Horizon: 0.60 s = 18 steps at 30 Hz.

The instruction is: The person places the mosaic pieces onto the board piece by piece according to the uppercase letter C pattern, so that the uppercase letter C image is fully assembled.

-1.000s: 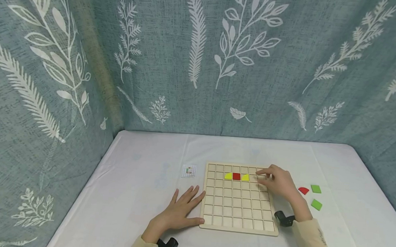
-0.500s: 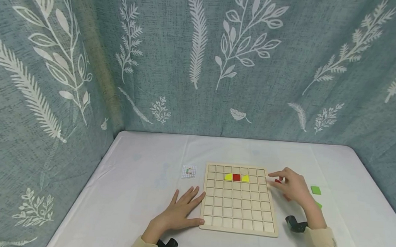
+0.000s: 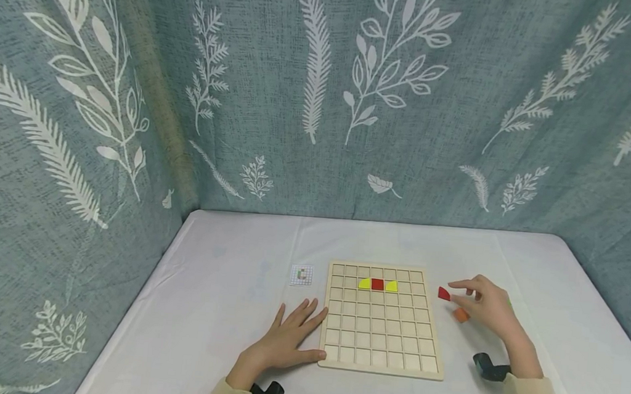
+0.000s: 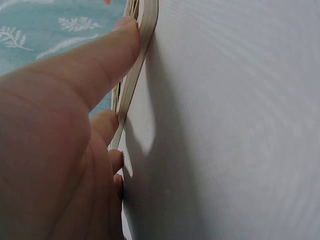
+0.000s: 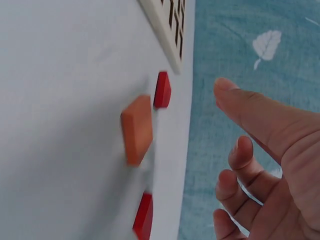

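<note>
My left hand (image 3: pixel 284 343) rests with spread fingers beside the wooden grid board (image 3: pixel 379 371), thumb and fingertips at its left edge. In the left wrist view the thumb (image 4: pixel 107 55) touches that edge. To the right of the board, my right hand (image 3: pixel 487 306) hovers with thumb and index finger apart, holding nothing. Close to its fingertips lie a red quarter-round piece (image 3: pixel 444 293) and an orange block (image 3: pixel 461 315). Another red piece (image 5: pixel 144 217) shows in the right wrist view; the hand hides it in the head view. A yellow piece (image 3: pixel 365 283), a red square (image 3: pixel 378 284) and a second yellow piece (image 3: pixel 392 286) sit in one row.
A small card (image 3: pixel 301 275) printed with a coloured grid lies left of the board. A bit of green (image 3: pixel 509 302) peeks out behind the right hand. A leaf-patterned curtain (image 3: pixel 279 95) hangs behind the white-covered table (image 3: pixel 234 246).
My right hand has moved right, from over the board's upper right to beside it. The red quarter-round and orange block there have come into view. My left hand has stayed put.
</note>
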{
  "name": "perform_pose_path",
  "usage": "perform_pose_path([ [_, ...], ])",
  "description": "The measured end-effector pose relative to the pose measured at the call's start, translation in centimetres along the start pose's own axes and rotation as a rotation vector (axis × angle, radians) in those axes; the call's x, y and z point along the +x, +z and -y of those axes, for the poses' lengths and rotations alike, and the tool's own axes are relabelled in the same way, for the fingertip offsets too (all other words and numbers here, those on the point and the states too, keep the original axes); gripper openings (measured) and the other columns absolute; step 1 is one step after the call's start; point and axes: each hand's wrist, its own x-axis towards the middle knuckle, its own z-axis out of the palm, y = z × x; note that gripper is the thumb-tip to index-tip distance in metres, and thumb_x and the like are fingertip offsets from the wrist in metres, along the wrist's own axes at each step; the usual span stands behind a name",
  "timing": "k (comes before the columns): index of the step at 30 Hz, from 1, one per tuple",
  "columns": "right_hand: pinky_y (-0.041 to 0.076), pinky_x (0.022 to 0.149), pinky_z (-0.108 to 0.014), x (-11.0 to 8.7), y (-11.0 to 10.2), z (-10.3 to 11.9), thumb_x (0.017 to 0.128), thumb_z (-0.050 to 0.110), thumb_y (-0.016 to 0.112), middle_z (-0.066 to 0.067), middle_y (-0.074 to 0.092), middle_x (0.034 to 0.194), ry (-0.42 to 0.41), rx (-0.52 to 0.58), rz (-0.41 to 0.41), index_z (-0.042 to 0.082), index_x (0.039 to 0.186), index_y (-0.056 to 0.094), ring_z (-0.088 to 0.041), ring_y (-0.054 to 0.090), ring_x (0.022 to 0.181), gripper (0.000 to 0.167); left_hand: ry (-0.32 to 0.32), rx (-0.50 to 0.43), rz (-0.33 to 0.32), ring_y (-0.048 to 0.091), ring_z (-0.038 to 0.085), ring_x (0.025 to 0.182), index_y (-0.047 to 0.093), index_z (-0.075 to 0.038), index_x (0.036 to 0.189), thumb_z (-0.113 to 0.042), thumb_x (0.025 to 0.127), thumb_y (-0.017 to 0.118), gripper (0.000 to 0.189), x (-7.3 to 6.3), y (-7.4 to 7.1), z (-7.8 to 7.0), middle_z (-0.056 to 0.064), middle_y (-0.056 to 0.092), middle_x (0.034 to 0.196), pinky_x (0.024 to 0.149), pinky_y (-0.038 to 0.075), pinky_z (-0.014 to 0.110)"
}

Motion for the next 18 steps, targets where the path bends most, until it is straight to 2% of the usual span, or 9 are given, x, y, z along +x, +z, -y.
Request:
perform_pose_path([
  [5,0.029,0.050,-0.024,-0.5,-0.4,-0.9,0.079,0.016,0.073,-0.003,0.050,0.078,0.035,-0.008,0.001,0.008,0.107,0.070,-0.015,0.037,0.063,0.029,-0.004,0.001,0.005,0.010,0.031,0.143,0.029,-0.017,0.147,-0.056,0.084,0.056,0.078,0.0,0.0,0.1,0.010,0.018,0.154,0.110,-0.002,0.062],
  [10,0.030,0.050,-0.024,-0.9,-1.1,-1.6,0.081,0.015,0.072,-0.003,0.051,0.078,0.036,-0.033,-0.018,0.007,0.108,0.069,-0.014,0.038,0.064,0.028,0.000,0.007,0.007,0.010,0.030,0.143,0.028,-0.018,0.147,-0.056,0.084,0.055,0.078,0.2,0.1,0.2,0.010,0.018,0.154,0.110,-0.001,0.062],
  [18,0.033,0.053,-0.027,-1.5,-2.3,-3.0,0.082,0.018,0.070,-0.007,0.052,0.085,0.121,-0.015,0.020,0.005,0.111,0.067,-0.019,0.041,0.070,0.032,0.001,0.003,0.016,0.010,0.030,0.143,0.027,-0.018,0.147,-0.056,0.085,0.055,0.078,0.2,0.1,0.2,0.010,0.017,0.155,0.110,-0.002,0.061],
])
